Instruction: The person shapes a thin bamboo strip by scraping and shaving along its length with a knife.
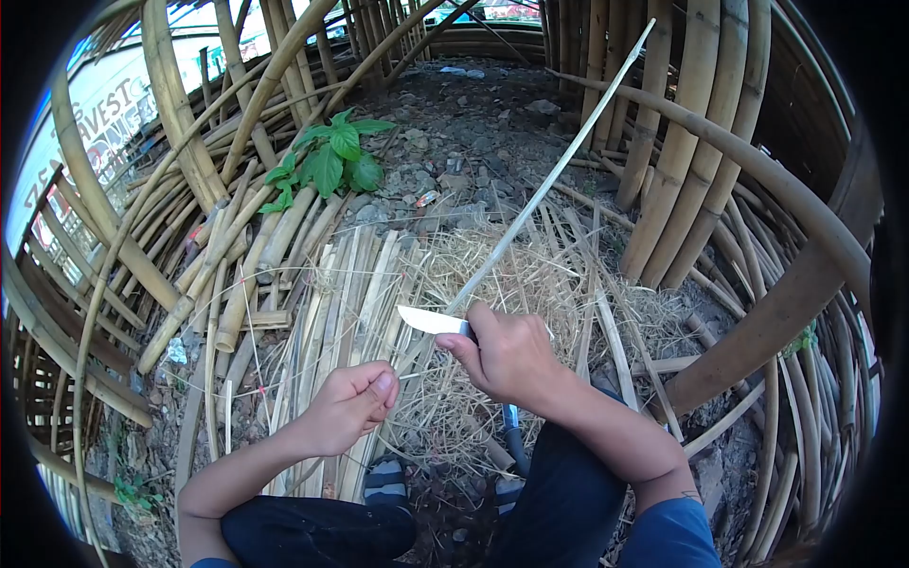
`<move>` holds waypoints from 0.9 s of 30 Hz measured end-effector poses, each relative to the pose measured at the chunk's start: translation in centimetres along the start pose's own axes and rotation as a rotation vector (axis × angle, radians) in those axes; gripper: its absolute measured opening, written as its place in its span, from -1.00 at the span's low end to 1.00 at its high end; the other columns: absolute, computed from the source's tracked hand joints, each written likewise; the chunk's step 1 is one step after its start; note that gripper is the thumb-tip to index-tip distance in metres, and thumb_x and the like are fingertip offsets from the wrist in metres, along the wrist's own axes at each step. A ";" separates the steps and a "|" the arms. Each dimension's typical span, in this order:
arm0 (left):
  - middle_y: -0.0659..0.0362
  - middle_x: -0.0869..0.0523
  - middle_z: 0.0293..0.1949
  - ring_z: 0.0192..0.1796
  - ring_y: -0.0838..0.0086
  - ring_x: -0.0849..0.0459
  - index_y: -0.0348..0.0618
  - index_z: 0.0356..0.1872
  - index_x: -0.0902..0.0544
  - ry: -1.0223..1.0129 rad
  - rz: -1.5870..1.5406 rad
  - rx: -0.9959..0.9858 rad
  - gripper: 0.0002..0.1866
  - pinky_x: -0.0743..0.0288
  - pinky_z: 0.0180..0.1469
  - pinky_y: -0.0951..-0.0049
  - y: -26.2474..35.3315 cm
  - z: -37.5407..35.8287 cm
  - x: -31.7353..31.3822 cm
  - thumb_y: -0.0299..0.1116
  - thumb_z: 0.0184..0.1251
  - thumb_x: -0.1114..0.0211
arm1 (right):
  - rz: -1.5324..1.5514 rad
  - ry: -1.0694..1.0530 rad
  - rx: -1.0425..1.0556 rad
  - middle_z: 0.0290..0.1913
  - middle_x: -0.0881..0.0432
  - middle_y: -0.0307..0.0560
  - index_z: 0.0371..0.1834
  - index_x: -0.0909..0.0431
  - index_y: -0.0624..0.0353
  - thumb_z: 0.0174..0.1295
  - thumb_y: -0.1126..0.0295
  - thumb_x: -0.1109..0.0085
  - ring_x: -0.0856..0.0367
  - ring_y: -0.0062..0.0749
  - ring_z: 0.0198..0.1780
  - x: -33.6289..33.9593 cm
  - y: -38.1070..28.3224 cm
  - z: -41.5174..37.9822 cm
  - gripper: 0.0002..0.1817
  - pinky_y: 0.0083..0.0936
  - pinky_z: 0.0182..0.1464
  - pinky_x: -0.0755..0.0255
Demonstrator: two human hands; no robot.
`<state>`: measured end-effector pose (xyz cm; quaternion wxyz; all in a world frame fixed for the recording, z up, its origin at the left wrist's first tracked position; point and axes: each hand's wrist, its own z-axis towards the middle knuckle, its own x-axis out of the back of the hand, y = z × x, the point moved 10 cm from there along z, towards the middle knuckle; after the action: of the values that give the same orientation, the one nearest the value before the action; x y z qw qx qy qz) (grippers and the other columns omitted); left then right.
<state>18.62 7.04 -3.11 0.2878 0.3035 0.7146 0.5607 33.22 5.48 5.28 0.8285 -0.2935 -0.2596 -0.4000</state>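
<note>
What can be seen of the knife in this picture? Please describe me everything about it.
The knife has a short, smooth, pale blade, metallic in look, that narrows to a tip at the left. Its flat side faces the camera. The right hand closes around the handle, so only a small dark part shows beside the blade. It is held above the straw-like shavings. A long pale strip meets the blade in view; actual contact is unclear.

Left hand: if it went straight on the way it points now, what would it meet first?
Most likely the right hand, near its thumb, just below the blade of the knife. Depth is unclear in this view, so the left hand might instead pass under or over it.
</note>
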 end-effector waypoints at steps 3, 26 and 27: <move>0.37 -0.30 -0.61 -0.58 0.73 -0.20 -0.19 -0.37 -0.42 0.078 0.202 -0.075 -0.68 -0.11 -0.54 0.64 0.5 -0.2 0.7 -0.24 0.59 0.10 | -0.059 -0.060 -0.011 -0.76 -0.48 0.01 -0.54 -0.40 0.25 0.28 0.03 -0.18 -0.51 -0.11 -0.75 -0.4 0.1 -0.2 -0.52 -0.26 -0.70 -0.35; 0.38 -0.24 -0.67 -0.66 0.75 -0.09 -0.20 -0.38 -0.42 0.020 -0.016 0.043 -0.67 0.03 -0.63 0.65 -0.7 -1.1 1.5 -0.22 0.59 0.09 | -0.338 0.071 0.066 -0.73 -0.50 -0.08 -0.57 -0.38 0.14 0.28 -0.16 -0.05 -0.52 -0.27 -0.75 1.0 3.8 -0.3 -0.45 -0.36 -0.73 -0.34; 0.38 -0.23 -0.67 -0.66 0.75 -0.09 -0.20 -0.38 -0.42 0.021 -0.018 0.050 -0.66 0.03 -0.64 0.66 -0.8 -1.2 1.5 -0.21 0.59 0.09 | -0.351 0.081 0.078 -0.73 -0.50 -0.08 -0.57 -0.38 0.13 0.27 -0.17 -0.05 -0.52 -0.27 -0.75 1.0 3.7 -0.4 -0.44 -0.36 -0.73 -0.34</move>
<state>16.63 7.24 -3.77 0.2778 0.2982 0.7341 0.5431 36.87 6.54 4.65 0.7664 -0.1948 -0.2887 -0.5397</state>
